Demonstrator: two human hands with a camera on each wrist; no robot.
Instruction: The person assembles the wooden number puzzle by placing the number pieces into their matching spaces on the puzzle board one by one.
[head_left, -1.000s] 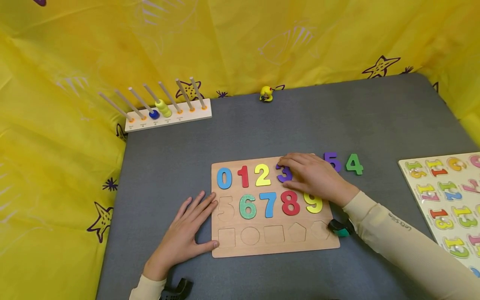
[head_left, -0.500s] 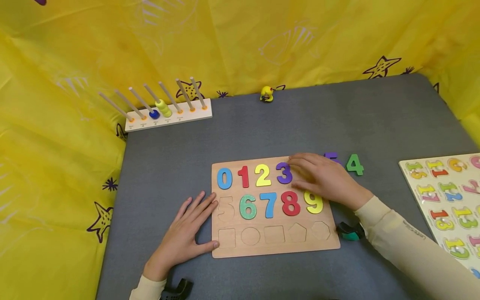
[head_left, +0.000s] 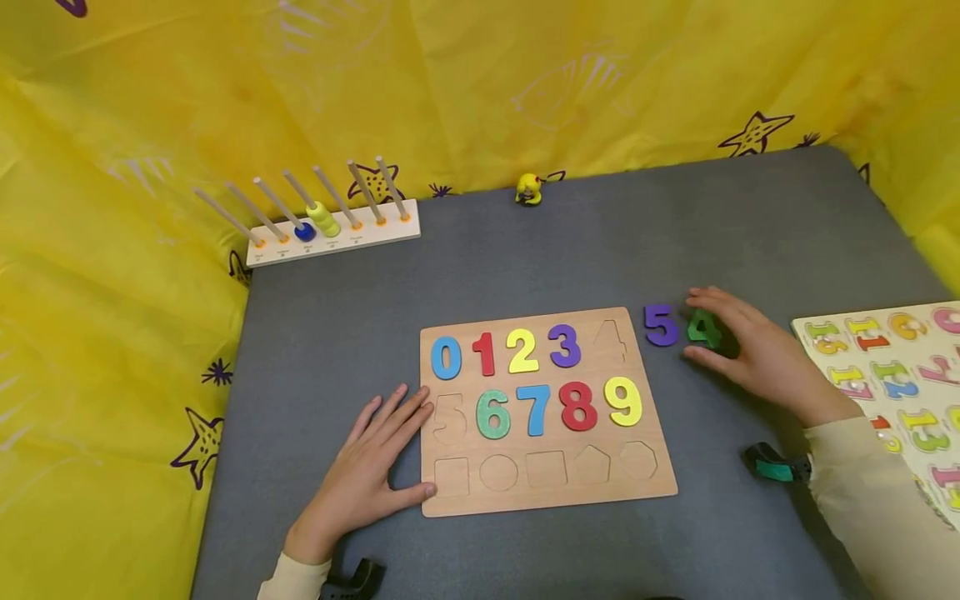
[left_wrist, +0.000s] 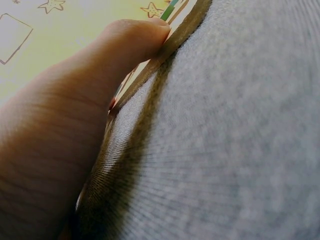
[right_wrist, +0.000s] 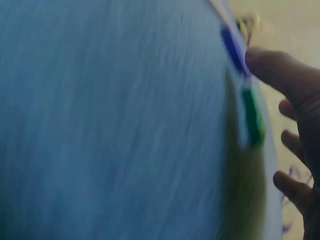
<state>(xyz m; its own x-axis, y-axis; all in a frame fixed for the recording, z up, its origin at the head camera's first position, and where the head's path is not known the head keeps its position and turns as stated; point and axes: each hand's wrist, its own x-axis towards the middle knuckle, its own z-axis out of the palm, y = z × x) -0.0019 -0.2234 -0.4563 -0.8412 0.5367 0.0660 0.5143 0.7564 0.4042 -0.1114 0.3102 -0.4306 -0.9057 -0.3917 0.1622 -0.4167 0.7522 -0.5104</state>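
Note:
My left hand (head_left: 375,467) rests with spread fingers at the left edge of a wooden number puzzle board (head_left: 525,500); its thumb (left_wrist: 135,37) touches the board's edge in the left wrist view. Digits 0 to 3 lie in the top row, with a purple 3 (head_left: 565,346) beside the bare outline of a 4. Several more, 6 to 9, fill the second row after a bare 5 outline. My right hand (head_left: 765,358) hovers with parted fingers around a green number 4 (head_left: 703,328) on the table, not gripping it. A purple number 5 (head_left: 661,325) lies just left of it.
A second puzzle board (head_left: 832,375) with colourful numbers lies at the right, partly under the right forearm. A counting rack with pegs (head_left: 337,242) stands at the back left. A small yellow figurine (head_left: 528,190) sits by the yellow curtain (head_left: 465,92).
My right hand has left the purple 3 in the top row and moved right, past the purple 5, to the green 4. My left hand has stayed at the board's edge.

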